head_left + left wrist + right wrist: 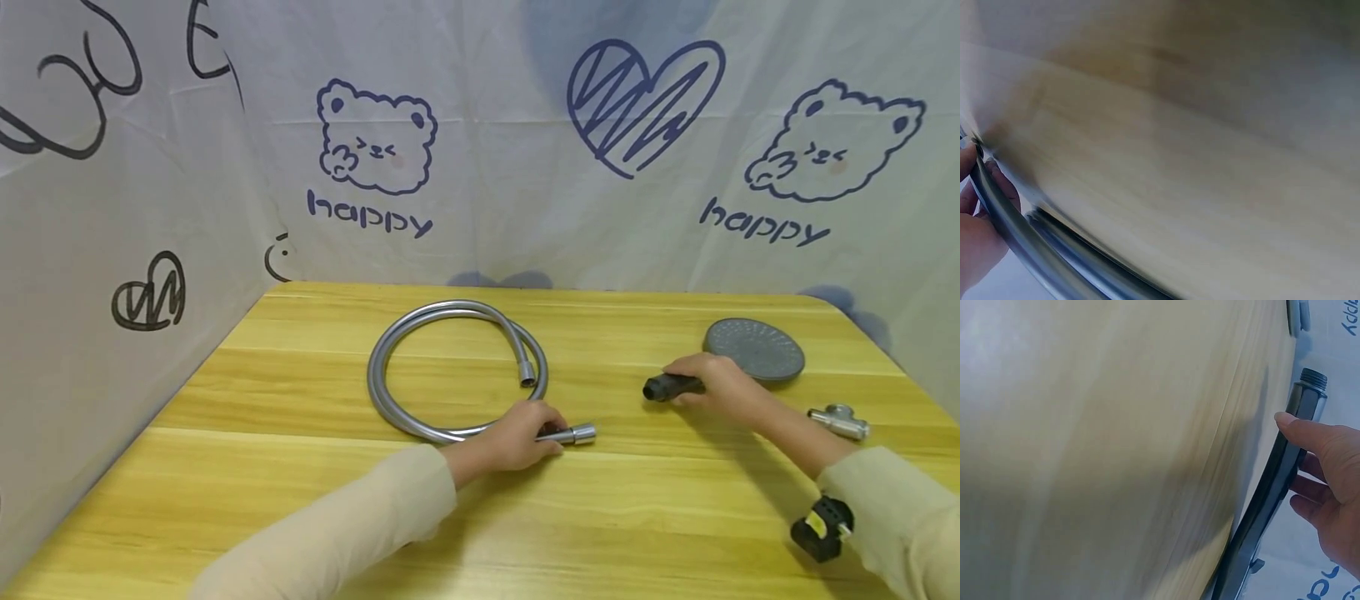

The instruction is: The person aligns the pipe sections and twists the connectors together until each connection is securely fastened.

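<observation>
A silver shower hose lies coiled in a loop on the wooden table. Close to one end, beside its chrome connector, my left hand grips the hose. The other end fitting rests inside the loop. To the right, a grey shower head has its round face turned up. My right hand holds its dark handle, the end pointing left toward the hose. In the right wrist view, the thumb and fingers wrap the handle below its threaded tip.
A small metal T-shaped valve lies on the table to the right, beyond my right forearm. A black device sits at the right wrist. White cloth walls with drawings stand behind and to the left of the table.
</observation>
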Demonstrator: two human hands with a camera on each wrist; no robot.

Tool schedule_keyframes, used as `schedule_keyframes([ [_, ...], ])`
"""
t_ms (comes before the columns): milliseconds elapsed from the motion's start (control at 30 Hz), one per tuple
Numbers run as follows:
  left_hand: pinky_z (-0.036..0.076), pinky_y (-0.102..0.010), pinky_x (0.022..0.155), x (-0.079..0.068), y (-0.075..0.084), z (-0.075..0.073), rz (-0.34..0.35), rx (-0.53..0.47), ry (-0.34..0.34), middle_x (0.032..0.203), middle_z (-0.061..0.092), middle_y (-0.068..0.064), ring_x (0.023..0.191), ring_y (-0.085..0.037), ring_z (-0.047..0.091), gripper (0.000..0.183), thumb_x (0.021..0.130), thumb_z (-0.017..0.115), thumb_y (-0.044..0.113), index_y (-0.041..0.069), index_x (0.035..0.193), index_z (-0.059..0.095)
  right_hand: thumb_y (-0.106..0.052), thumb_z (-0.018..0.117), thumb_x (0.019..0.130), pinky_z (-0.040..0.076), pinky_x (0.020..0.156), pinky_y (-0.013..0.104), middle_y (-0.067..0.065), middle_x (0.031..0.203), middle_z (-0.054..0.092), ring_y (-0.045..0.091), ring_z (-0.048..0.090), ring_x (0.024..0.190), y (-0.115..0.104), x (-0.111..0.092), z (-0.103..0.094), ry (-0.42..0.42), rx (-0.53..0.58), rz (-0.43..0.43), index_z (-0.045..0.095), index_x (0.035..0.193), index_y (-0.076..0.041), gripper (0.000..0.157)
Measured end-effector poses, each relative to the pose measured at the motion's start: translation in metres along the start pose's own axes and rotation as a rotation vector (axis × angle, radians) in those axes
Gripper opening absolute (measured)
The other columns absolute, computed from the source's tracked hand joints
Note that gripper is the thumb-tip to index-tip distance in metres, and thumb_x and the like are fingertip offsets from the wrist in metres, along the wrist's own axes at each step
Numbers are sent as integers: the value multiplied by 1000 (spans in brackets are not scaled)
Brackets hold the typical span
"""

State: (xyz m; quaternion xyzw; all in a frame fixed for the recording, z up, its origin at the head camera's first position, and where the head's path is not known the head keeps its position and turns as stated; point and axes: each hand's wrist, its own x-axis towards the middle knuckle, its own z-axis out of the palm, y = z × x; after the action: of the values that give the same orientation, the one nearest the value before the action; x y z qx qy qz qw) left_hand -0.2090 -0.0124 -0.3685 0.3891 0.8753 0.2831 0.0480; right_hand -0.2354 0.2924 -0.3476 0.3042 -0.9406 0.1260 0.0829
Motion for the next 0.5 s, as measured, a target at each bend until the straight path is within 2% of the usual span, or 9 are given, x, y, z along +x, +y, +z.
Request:
schedule_keyframes([
  [500,48,-18,73,-7,-3,-5,-3,-28,-25,90,68,-12,84,-19,62,20,83,68,8,-4,99,67,-9,76,73,53,77,46,22,106,65,39,61,97,-15,0,3,-22,-4,-10,65,108,5,39],
])
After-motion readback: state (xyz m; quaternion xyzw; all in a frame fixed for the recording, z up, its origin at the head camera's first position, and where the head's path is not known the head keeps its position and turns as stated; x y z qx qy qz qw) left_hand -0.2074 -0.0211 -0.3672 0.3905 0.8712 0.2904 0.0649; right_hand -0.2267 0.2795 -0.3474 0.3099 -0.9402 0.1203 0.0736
